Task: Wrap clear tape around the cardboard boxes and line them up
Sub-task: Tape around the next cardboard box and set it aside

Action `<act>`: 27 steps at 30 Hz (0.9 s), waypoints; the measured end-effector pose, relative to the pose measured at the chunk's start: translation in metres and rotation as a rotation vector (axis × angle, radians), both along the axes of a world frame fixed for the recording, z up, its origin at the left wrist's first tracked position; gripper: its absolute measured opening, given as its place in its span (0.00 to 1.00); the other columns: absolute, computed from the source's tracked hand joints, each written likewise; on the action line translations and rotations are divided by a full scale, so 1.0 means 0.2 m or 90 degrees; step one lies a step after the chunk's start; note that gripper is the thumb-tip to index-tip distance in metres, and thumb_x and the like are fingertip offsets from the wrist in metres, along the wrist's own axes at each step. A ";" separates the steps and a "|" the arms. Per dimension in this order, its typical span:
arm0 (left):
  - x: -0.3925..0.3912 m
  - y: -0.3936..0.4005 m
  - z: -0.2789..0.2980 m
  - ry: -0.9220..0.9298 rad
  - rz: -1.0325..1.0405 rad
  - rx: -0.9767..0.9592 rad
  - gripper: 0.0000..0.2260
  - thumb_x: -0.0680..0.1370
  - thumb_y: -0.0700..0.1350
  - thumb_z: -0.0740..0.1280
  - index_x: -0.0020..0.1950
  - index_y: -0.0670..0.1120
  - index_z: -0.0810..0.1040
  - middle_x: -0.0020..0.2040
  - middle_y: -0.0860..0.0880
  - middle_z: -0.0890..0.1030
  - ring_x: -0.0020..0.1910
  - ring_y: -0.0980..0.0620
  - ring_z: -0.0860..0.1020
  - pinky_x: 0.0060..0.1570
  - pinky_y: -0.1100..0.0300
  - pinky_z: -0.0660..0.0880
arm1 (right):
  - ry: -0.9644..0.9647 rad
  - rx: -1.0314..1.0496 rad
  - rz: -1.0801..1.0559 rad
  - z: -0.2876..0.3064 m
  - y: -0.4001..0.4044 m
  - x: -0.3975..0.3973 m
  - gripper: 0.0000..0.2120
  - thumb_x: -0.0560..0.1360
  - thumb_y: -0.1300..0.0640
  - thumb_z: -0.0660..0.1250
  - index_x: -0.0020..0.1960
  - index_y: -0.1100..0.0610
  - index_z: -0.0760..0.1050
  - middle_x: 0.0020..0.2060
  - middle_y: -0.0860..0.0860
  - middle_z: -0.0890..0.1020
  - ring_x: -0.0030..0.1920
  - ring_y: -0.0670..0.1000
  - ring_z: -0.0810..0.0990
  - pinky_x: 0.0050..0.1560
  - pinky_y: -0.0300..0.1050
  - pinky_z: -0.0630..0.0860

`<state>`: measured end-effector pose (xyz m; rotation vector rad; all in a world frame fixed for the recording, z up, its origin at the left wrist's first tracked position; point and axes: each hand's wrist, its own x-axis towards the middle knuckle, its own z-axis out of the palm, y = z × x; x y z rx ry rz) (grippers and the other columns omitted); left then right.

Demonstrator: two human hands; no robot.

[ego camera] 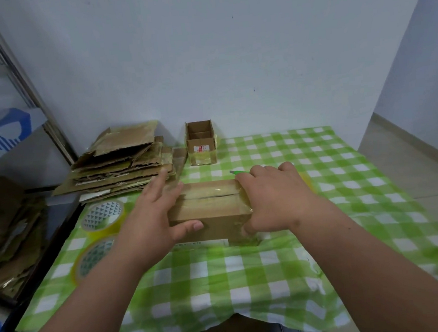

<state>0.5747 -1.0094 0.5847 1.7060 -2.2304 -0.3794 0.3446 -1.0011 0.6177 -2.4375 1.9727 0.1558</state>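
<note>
Green-checked tablecloth point(249, 270), green cutter point(238, 172), metal shelf point(15, 65) at left.

Dim, flat, bluish light; soft shadows; wide-angle edge bending; slight blur.
</note>
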 end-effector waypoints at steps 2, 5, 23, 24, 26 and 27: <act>-0.01 0.01 0.00 0.051 0.062 0.001 0.44 0.64 0.69 0.68 0.78 0.58 0.61 0.80 0.60 0.46 0.79 0.51 0.54 0.73 0.44 0.60 | -0.008 0.011 -0.013 0.02 0.01 0.00 0.42 0.60 0.30 0.73 0.69 0.46 0.65 0.54 0.49 0.73 0.57 0.53 0.74 0.59 0.56 0.64; 0.00 -0.03 0.02 0.116 0.121 -0.034 0.40 0.65 0.67 0.69 0.75 0.56 0.68 0.79 0.56 0.59 0.76 0.51 0.60 0.73 0.44 0.62 | -0.049 0.044 -0.055 0.08 0.04 0.03 0.41 0.60 0.27 0.71 0.68 0.43 0.66 0.50 0.49 0.73 0.54 0.54 0.75 0.53 0.53 0.68; -0.13 -0.11 -0.07 0.403 -0.048 0.260 0.42 0.68 0.66 0.69 0.78 0.66 0.52 0.78 0.55 0.61 0.70 0.51 0.71 0.69 0.51 0.69 | -0.753 0.381 -0.144 0.01 0.06 -0.05 0.40 0.67 0.49 0.77 0.75 0.45 0.63 0.55 0.52 0.83 0.53 0.53 0.84 0.62 0.55 0.78; -0.13 -0.11 -0.07 0.409 -0.052 0.263 0.43 0.68 0.65 0.71 0.78 0.66 0.51 0.77 0.55 0.62 0.69 0.51 0.71 0.68 0.52 0.70 | -0.773 0.377 -0.139 -0.04 0.06 -0.04 0.44 0.65 0.48 0.78 0.75 0.40 0.61 0.56 0.52 0.83 0.54 0.54 0.84 0.62 0.56 0.78; -0.14 -0.13 -0.07 0.393 -0.042 0.244 0.41 0.71 0.63 0.72 0.78 0.65 0.52 0.78 0.54 0.60 0.69 0.50 0.72 0.68 0.51 0.70 | -0.829 0.353 -0.149 -0.11 0.08 -0.03 0.46 0.63 0.47 0.78 0.74 0.35 0.59 0.57 0.52 0.82 0.54 0.54 0.84 0.60 0.57 0.79; -0.15 -0.15 -0.08 0.362 -0.033 0.216 0.39 0.73 0.61 0.71 0.78 0.63 0.53 0.79 0.54 0.57 0.71 0.49 0.69 0.70 0.49 0.69 | -0.863 0.338 -0.152 -0.13 0.09 -0.03 0.45 0.63 0.46 0.78 0.74 0.35 0.59 0.57 0.52 0.82 0.54 0.54 0.84 0.60 0.58 0.79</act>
